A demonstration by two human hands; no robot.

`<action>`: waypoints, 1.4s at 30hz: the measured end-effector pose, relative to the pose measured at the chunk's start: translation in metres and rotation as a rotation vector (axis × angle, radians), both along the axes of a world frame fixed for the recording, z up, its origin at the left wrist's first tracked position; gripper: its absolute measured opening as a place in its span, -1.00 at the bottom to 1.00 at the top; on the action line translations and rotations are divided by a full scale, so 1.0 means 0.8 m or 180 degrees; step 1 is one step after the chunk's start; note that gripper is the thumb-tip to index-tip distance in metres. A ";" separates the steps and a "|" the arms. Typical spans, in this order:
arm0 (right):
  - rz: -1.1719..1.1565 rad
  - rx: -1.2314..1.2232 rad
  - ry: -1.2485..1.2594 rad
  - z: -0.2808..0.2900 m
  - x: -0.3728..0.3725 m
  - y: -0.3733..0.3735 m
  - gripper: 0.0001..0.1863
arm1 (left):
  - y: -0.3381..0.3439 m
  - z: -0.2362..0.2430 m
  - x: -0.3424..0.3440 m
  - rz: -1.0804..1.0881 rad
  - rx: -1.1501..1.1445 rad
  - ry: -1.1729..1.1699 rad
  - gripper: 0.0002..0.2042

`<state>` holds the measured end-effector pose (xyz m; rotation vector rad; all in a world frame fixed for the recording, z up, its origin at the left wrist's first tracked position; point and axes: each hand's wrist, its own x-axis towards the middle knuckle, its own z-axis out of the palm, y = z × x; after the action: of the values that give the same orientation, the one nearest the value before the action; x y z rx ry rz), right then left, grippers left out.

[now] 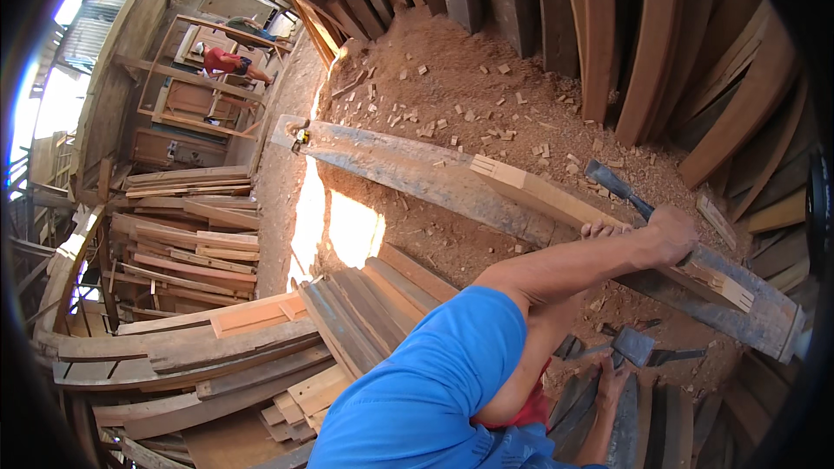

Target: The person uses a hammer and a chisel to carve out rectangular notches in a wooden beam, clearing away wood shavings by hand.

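Observation:
My left hand (pixel 673 234) is closed around a chisel (pixel 611 179), whose dark, broad flat blade points away above the work. Beneath it, a pale timber piece (pixel 543 191) with cut slots at its ends lies along a long, worn plank (pixel 391 161). What look like bare toes (pixel 604 228) show on the timber past my left forearm. Low on the right, my right hand (pixel 613 379) is closed on a hammer (pixel 633 346) with a dark, blocky head. Its grip is partly hidden. The hammer is apart from the chisel.
A yellow-and-black tape measure (pixel 301 135) rests at the plank's far end. Wood chips (pixel 499 132) litter the sawdust floor. Boards (pixel 599 35) lean along the back and right; stacked planks (pixel 347 317) lie left. A person in red (pixel 224 61) stands by wooden frames.

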<state>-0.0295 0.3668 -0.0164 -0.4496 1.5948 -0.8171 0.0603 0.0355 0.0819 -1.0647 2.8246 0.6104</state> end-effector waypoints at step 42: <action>0.0482 0.1057 -0.0231 -0.078 -0.012 0.032 -0.87 | 0.045 -0.061 0.004 0.0273 0.0328 -0.0320 -0.77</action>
<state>-0.0390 0.3922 -0.0786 -0.2932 1.5711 -0.4377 0.0634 0.0717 0.0332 -1.1680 2.6433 0.6811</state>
